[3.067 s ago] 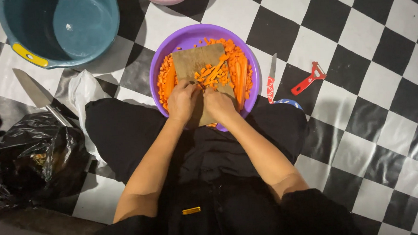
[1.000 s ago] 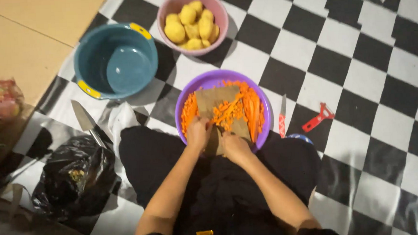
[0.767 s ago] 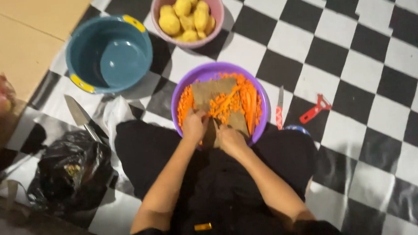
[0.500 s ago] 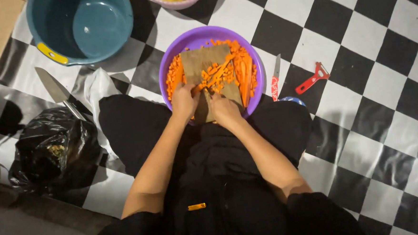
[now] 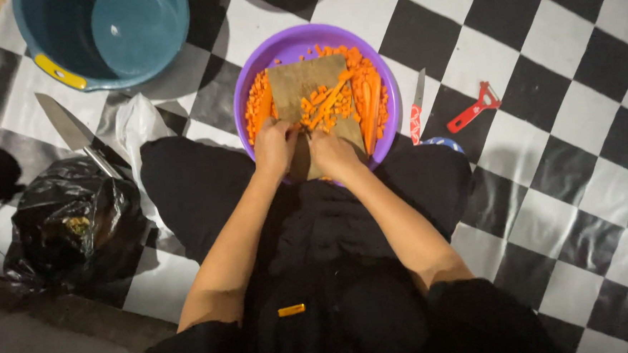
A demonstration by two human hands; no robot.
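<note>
- your fingers were curled tight on both hands, side by side at the near end of the wooden cutting board (image 5: 308,91); what each one pinched was hidden under the knuckles, couldn't tell if a blade was in there.
- your left hand (image 5: 275,147) and right hand (image 5: 333,154) sat almost touching, both at the board's near edge.
- the board lay across the purple bowl (image 5: 286,47), long axis running away from you, tilted a bit to your right.
- the carrot pieces (image 5: 324,104) on the board lay just ahead of your fingertips, slightly to the right, so your right hand was nearer.
- more cut carrot filled the bowl on both sides of the board.
- small knife with red handle (image 5: 416,107) and red peeler (image 5: 472,109) lay on the checkered floor (image 5: 580,62) off to your right, well apart from your hands.
- big knife (image 5: 75,133), black bag (image 5: 65,218) and teal tub (image 5: 106,37) were to your left.
</note>
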